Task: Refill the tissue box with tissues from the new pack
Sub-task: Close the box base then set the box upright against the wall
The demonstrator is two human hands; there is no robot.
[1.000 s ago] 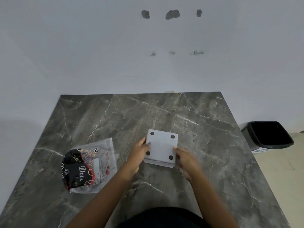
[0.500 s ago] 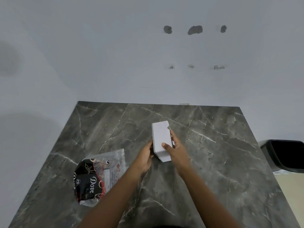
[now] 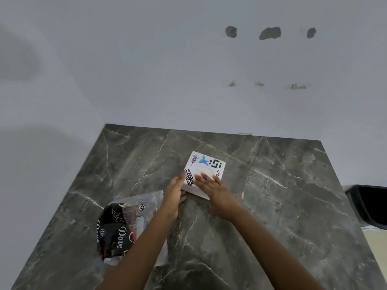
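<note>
White tissue box (image 3: 206, 168) with black, blue and purple stickers; clear tissue pack (image 3: 121, 229) at 8 o'clock printed black, red and white; dark grey marble table (image 3: 272, 195) veined white.

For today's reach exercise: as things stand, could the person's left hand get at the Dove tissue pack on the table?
Probably yes. The left hand rests against the tissue box, and the Dove pack lies just beside that forearm on the table, with nothing between them.

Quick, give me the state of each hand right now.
Left hand: open, fingers against the tissue box's left side.
Right hand: open, palm flat on the box's top.
</note>
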